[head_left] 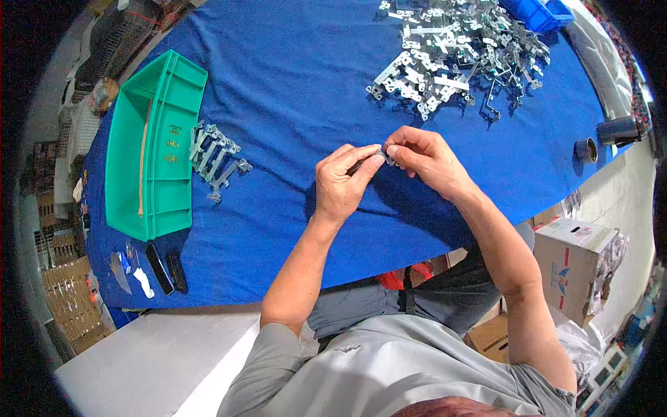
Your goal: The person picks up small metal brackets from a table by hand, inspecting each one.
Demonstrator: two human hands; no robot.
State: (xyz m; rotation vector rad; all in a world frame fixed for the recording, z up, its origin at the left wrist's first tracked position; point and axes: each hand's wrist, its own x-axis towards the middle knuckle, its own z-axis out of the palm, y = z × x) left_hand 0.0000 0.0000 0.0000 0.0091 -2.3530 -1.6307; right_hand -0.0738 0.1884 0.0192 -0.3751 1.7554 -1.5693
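Observation:
My left hand [345, 177] and my right hand [425, 161] meet over the middle of the blue cloth [278, 83]. Between their fingertips is a small metal part [389, 160], mostly hidden by the fingers. Both hands pinch it, thumbs against forefingers. Beyond my right hand lies a large heap of silvery metal brackets [445, 82]. To the left of my left hand, a smaller group of brackets [217, 156] rests beside a green bin.
The green bin [170, 201] stands at the left. A black phone-like object [159, 268] lies near the front left edge. A blue crate [549, 17] is at the back right, a dark cylinder [586, 151] at the right edge. A cardboard box [573, 264] stands below the table.

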